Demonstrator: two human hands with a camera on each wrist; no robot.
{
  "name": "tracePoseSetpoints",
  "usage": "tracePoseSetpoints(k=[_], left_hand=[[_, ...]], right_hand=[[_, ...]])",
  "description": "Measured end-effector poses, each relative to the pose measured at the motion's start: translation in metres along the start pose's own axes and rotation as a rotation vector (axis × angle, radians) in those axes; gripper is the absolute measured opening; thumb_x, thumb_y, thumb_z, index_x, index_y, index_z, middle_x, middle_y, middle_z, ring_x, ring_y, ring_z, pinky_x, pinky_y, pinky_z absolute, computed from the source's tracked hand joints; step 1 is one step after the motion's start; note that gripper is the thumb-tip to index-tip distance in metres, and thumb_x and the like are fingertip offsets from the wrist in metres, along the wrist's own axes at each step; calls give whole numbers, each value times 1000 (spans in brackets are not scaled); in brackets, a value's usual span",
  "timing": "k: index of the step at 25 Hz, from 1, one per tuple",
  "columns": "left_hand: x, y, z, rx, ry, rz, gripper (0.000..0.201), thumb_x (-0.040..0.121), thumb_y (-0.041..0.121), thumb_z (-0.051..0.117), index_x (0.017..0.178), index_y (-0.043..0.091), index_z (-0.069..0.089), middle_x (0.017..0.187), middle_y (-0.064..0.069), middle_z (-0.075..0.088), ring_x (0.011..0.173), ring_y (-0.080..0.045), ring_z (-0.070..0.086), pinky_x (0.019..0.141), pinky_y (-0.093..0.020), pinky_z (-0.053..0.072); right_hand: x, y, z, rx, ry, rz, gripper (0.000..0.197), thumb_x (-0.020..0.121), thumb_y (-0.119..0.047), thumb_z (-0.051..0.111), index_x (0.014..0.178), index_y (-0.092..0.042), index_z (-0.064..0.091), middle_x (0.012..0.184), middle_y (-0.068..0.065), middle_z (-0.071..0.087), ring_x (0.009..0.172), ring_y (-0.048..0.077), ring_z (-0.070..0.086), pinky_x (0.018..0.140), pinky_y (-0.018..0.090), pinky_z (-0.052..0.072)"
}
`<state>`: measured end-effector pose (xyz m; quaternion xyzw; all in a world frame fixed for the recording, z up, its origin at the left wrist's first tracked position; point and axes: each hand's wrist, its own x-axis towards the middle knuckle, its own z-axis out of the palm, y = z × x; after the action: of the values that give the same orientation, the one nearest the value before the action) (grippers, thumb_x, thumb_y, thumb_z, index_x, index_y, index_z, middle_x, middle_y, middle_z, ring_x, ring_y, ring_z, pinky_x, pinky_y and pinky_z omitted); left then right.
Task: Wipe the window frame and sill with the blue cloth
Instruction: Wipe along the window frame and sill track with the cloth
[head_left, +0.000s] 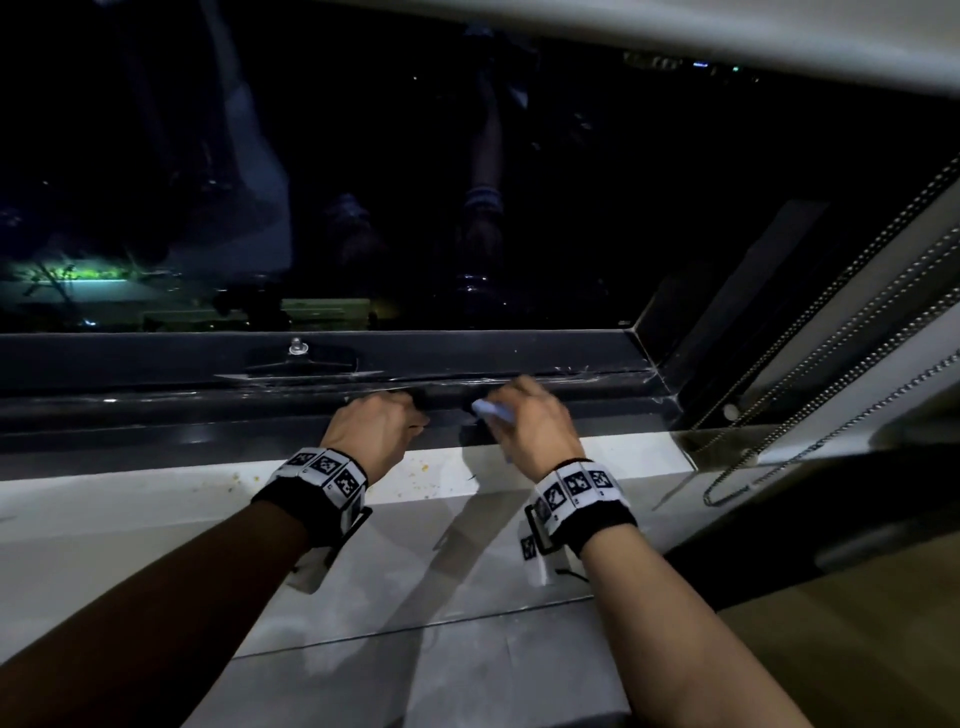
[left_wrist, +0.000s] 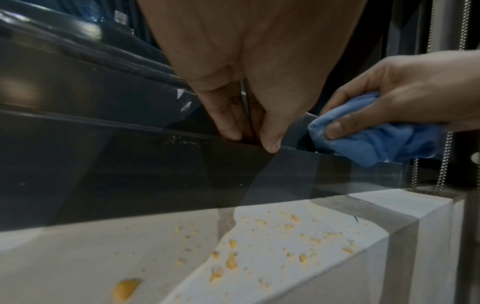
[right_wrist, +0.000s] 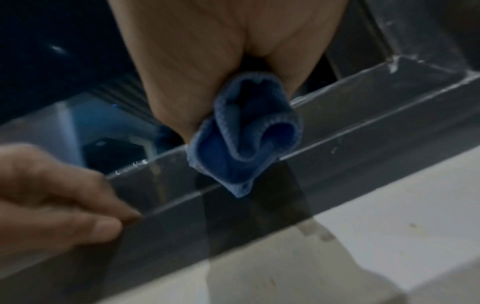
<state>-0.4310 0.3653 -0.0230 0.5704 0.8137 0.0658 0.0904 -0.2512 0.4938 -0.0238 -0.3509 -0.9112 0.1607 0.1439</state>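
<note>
The dark window frame (head_left: 208, 410) runs across the head view above the white sill (head_left: 156, 499). My right hand (head_left: 530, 421) grips the bunched blue cloth (head_left: 491, 410) and holds it down on the frame's rail. In the right wrist view the cloth (right_wrist: 241, 144) hangs from my fist (right_wrist: 233, 61) onto the rail (right_wrist: 363, 144). Just left of it, my left hand (head_left: 379, 426) rests its fingertips on the same rail and holds nothing. The left wrist view shows those fingertips (left_wrist: 228, 131) on the rail edge (left_wrist: 103, 164), with the cloth (left_wrist: 376, 142) beside them.
Yellow crumbs (left_wrist: 231, 261) lie scattered on the white sill (left_wrist: 103, 257) below my hands. A small metal knob (head_left: 297, 345) stands on the frame's upper ledge. Bead chains (head_left: 831, 364) hang down at the right corner. White streaks (head_left: 571, 371) mark the frame near that corner.
</note>
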Motion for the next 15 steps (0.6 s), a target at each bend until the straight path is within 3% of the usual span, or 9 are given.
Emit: tracePoseSetpoints(k=[2,4,7,10,11,13,15], left_hand=[[-1,0,0,-5,-5,9,25,99,35,50,116,36,69,120,10,63,109,-24,61,87,-40,52],[-2,0,0,4,-6,21,26,100,34,50,117,35,68,120,9,63,108,-24,62,86,-40,52],[-3,0,-2,14,-10,23,26,100,34,50,119,36,67,120,8,63,108,-25,61,86,-39,52],[-3,0,-1,3,-1,20,26,100,36,48,117,36,68,119,9,63,110,-24,60,85,-39,52],[-2,0,-1,3,0,20,26,100,37,48,116,36,68,119,9,64,110,-24,60,85,-39,52],[-3,1,-2,3,-19,17,25,99,40,48,112,36,69,115,8,63,107,-24,61,84,-38,51],[-3,0,-2,-5,-21,4,24,98,40,49,108,34,70,113,7,63,106,-24,61,83,-38,51]], right_hand=[[-1,-4,11,-25,69,50,19,93,-28,61,107,-21,71,107,5,59,90,33,61,80,38,50],[-7,-15,22,-115,-17,-40,23,92,-21,59,113,-24,70,114,2,61,100,33,59,88,38,47],[-2,-12,4,-28,-105,-148,19,93,-33,61,105,-23,71,110,-1,63,96,27,62,80,34,49],[3,-6,2,-23,122,17,19,93,-32,62,104,-19,72,105,4,62,88,30,63,78,36,49],[1,-15,10,-86,133,9,18,93,-27,61,105,-17,71,106,8,63,90,32,62,81,37,48],[-13,-30,32,-45,-3,-142,20,91,-23,60,107,-18,70,107,8,65,98,32,62,87,37,48],[-23,-18,21,144,-108,-170,21,89,-29,61,106,-25,72,105,0,65,96,21,62,86,31,49]])
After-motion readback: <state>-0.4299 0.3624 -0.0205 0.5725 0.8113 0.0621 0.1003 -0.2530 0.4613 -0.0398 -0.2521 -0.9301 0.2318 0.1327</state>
